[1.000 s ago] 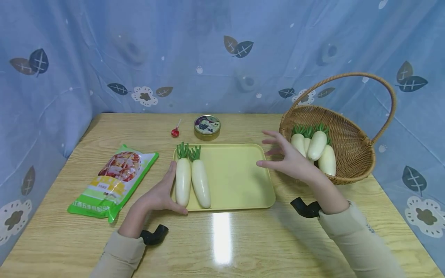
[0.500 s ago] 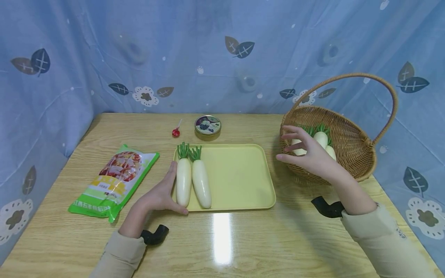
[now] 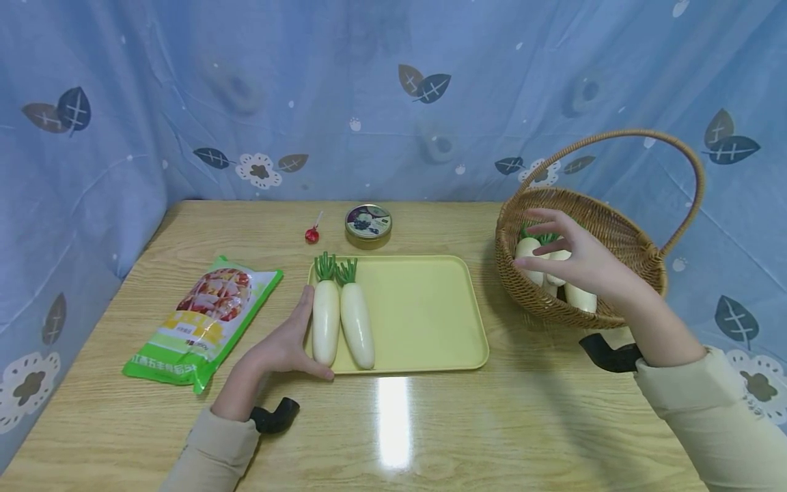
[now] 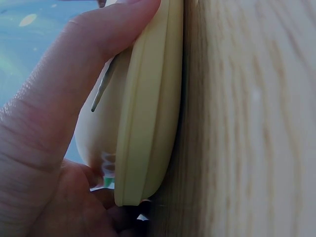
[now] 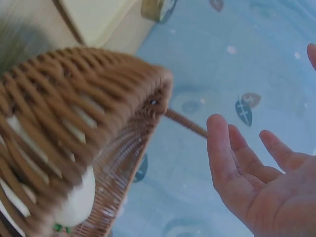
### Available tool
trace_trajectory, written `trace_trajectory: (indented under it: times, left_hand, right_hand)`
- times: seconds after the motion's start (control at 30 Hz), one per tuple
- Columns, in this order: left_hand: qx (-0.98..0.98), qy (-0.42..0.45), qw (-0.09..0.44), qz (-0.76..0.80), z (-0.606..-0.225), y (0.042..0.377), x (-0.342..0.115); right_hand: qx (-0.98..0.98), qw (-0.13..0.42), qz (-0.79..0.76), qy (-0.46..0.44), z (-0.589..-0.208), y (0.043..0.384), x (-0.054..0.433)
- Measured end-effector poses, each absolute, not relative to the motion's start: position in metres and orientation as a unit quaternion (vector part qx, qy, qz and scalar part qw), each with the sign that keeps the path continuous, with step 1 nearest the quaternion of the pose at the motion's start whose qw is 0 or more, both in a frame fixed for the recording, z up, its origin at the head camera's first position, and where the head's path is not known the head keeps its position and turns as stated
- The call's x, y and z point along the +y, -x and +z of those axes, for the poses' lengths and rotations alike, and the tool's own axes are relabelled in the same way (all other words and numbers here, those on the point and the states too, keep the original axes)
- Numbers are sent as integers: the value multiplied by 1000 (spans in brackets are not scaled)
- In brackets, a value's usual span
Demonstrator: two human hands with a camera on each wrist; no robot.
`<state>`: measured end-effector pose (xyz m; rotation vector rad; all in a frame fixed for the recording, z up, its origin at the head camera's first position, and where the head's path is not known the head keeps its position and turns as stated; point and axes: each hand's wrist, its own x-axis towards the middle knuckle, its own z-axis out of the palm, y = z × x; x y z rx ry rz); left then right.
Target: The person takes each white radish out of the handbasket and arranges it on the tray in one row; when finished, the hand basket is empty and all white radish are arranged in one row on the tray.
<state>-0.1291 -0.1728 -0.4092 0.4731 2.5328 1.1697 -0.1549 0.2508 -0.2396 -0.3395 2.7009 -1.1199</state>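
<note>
Two white radishes (image 3: 326, 321) with green stems lie side by side at the left of a yellow tray (image 3: 424, 314). My left hand (image 3: 285, 348) holds the tray's near-left corner, thumb along the front rim and fingers along the left side. The left wrist view shows the thumb on the tray's edge (image 4: 148, 113), with a pale radish behind it. My right hand (image 3: 578, 256) hovers over the wicker basket (image 3: 516, 280), fingers spread and nothing between them. Several white radishes (image 3: 580, 298) lie in the basket, partly hidden by that hand.
A green-edged food bag (image 3: 209, 314) lies left of the tray. Behind the tray are a red lollipop (image 3: 311, 235) and a round tin (image 3: 368, 224). The basket's tall handle (image 3: 639, 132) arches above it at the right, and a blue curtain (image 3: 307, 89) hangs behind the table.
My right hand has moved right, from beside the tray's right edge to over the basket, its fingers still spread. The left hand and the tray have stayed in place.
</note>
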Motion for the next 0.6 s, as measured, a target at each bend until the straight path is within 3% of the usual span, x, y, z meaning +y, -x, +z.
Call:
trace_trajectory:
  times: [0.6]
  left_hand:
    - [885,-167,156,405,-409,129,-174]
  right_hand:
    - [930,123,-339,75,-223,179,281]
